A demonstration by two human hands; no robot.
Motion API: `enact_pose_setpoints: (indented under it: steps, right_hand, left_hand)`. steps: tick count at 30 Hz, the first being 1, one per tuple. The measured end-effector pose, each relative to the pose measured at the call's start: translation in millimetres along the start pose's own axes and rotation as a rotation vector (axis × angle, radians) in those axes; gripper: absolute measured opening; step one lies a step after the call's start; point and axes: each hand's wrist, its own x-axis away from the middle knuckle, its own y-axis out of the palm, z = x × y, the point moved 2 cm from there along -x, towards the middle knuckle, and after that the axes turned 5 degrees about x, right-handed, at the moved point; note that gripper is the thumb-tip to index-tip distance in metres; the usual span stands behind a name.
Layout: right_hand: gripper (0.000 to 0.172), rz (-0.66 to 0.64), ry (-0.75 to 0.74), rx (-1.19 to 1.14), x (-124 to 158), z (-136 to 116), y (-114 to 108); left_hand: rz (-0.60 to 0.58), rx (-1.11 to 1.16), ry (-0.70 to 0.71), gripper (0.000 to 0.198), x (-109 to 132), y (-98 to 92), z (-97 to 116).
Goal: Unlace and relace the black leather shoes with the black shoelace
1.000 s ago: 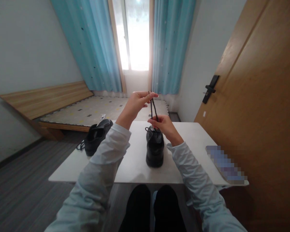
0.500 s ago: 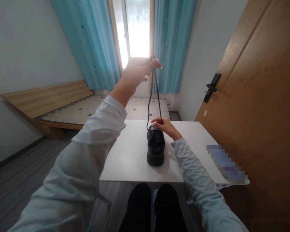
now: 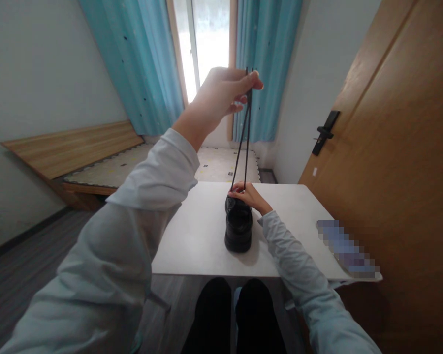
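Observation:
A black shoe (image 3: 238, 231) stands on the white table, its heel end toward me. My left hand (image 3: 227, 88) is raised high above it, pinching the black shoelace (image 3: 240, 147) between thumb and fingers. Two strands run taut from that grip down to the front of the shoe. My right hand (image 3: 248, 195) is closed over the shoe's upper where the strands meet it, thumb and fingers curled together. Those fingers cover part of the lacing, so exactly what they pinch there is partly hidden.
The white table (image 3: 192, 246) has its near edge just before my knees. A blurred-out flat item (image 3: 349, 250) lies at its right side. Beyond are a wooden bed (image 3: 133, 164), blue curtains (image 3: 269, 73) and a window. A wooden door (image 3: 391, 147) stands at the right.
My left hand has risen and moved right, drawing both lace strands straighter; one hung slack before. My right hand has shifted slightly left and closed over the shoe's front.

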Motion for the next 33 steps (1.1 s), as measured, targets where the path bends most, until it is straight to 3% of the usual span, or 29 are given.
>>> enact_pose_setpoints:
  steps: [3,7,12,17,20,26,29,33]
  right_hand:
    - [0.025,0.008,0.030,-0.098,0,3,1]
    - [0.032,0.007,0.072,-0.291,2,0,-2]
    - [0.033,-0.045,0.048,-0.334,2,-13,-13]
    - [0.031,0.039,0.052,-0.437,1,-16,-24]
    - [0.032,0.089,0.027,-0.499,1,-13,-28]
    - [0.031,0.208,0.017,-0.450,-1,-6,-38]
    - [0.032,0.216,0.028,-0.386,-1,-1,-40]
    - [0.031,0.193,0.055,-0.305,0,6,-37]
  left_hand:
    - [0.038,-0.009,-0.007,0.029,-3,0.7,-4]
    - [-0.010,0.002,-0.005,0.032,-1,3.6,-4]
    - [-0.005,0.071,-0.037,0.028,2,2.7,-3]
    - [-0.006,0.069,-0.009,0.022,11,0.5,-10]
    - [0.016,-0.055,0.054,0.021,15,-1.5,-28]
    - [-0.107,-0.477,0.183,0.016,14,-7.0,-85]
    - [-0.035,-0.632,0.212,0.015,16,-15.4,-111]
    - [0.137,-0.673,0.135,0.013,21,-34.1,-136]
